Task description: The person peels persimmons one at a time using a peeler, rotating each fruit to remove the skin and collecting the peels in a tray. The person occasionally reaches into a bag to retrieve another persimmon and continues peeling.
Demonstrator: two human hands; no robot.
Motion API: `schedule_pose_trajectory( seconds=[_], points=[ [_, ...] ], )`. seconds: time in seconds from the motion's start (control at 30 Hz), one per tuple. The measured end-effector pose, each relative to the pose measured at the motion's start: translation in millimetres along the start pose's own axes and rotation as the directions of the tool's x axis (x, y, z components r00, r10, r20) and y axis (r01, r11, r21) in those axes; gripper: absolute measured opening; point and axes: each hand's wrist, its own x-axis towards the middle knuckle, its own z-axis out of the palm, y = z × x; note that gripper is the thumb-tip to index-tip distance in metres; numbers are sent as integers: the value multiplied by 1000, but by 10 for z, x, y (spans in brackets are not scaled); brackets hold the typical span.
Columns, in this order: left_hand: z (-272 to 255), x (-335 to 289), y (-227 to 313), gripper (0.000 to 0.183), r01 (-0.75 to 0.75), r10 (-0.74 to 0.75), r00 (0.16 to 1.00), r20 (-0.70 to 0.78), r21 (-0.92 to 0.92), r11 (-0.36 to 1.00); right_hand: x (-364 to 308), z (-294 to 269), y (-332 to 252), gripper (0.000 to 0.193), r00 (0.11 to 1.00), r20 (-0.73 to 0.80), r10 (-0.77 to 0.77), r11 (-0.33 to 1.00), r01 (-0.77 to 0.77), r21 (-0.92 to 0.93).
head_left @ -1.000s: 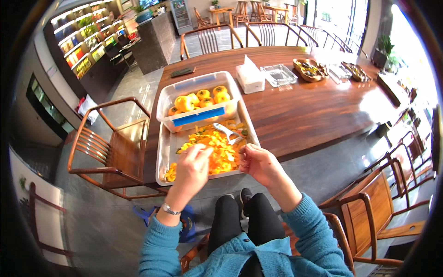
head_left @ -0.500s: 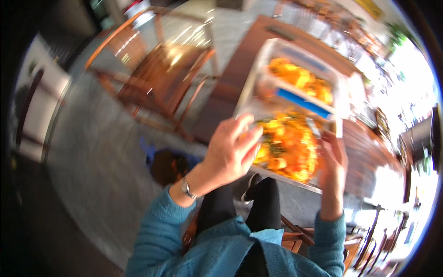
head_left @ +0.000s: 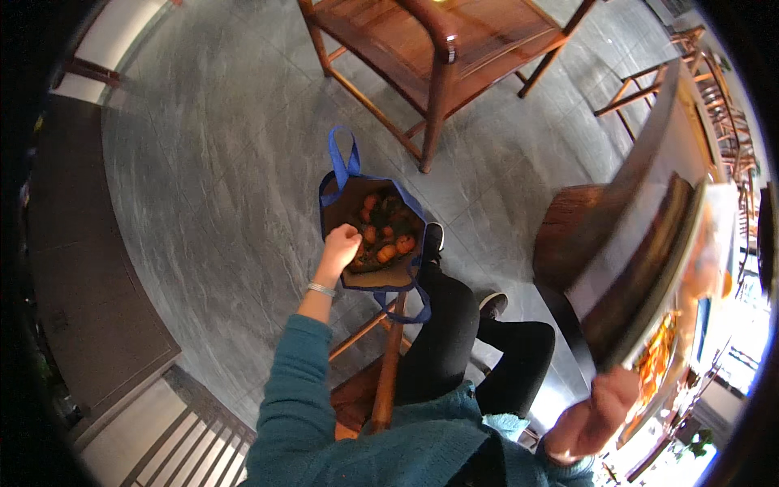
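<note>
Two bare hands are in view, set well apart. The left hand (head_left: 342, 243) is held at the mouth of an open bag (head_left: 377, 278), on its left side as seen here; its fingers are curled inward and close together, and I cannot tell whether they are clamped on anything. The bag, blue outside with a tan lining, stands on the grey stone floor (head_left: 219, 187), one blue loop handle (head_left: 350, 168) pointing up at the far end and another hanging over the near end. Several round orange fruits (head_left: 386, 253) lie inside it, in partial shadow, just beside the left hand. A silver band (head_left: 321, 289) circles the left wrist, above a teal sleeve (head_left: 296, 373). The right hand (head_left: 604, 410) is at the lower right, blurred, near the rim of a tray (head_left: 641, 345) that holds orange peelings (head_left: 657, 357); whether its fingers are apart or together cannot be made out. The tray sits on the wooden table (head_left: 659, 134), whose edge bends steeply at the right. Beyond the bag stands a brown wooden chair (head_left: 479, 49). The person's black-trousered legs (head_left: 442, 325) extend just right of the bag, with a dark shoe (head_left: 492, 305) on the floor.
</note>
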Motion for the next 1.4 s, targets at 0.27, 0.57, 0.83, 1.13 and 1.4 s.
schedule_pose_trajectory(
  seconds=[0.27, 0.57, 0.83, 1.13, 1.4],
  points=[
    [1363, 811, -891, 40, 251, -432, 839, 331, 468, 847, 281, 427, 283, 23, 998, 40, -48, 998, 49, -25],
    [1800, 469, -1040, 54, 104, -281, 920, 274, 520, 848, 337, 434, 677, 19, 977, -39, -212, 973, 206, -107],
    [1716, 616, -1049, 39, 319, -323, 937, 135, 57, 946, 265, 504, 780, 14, 992, -60, -114, 991, 110, -73],
    [1693, 677, -1034, 54, 520, -448, 854, 263, -456, 723, 264, 580, 887, 9, 998, -51, -39, 999, 38, -34],
    [1775, 728, -1558, 51, 497, -398, 863, 311, -376, 782, 286, 618, 940, 6, 1000, -29, 5, 1000, -6, -20]
  ],
)
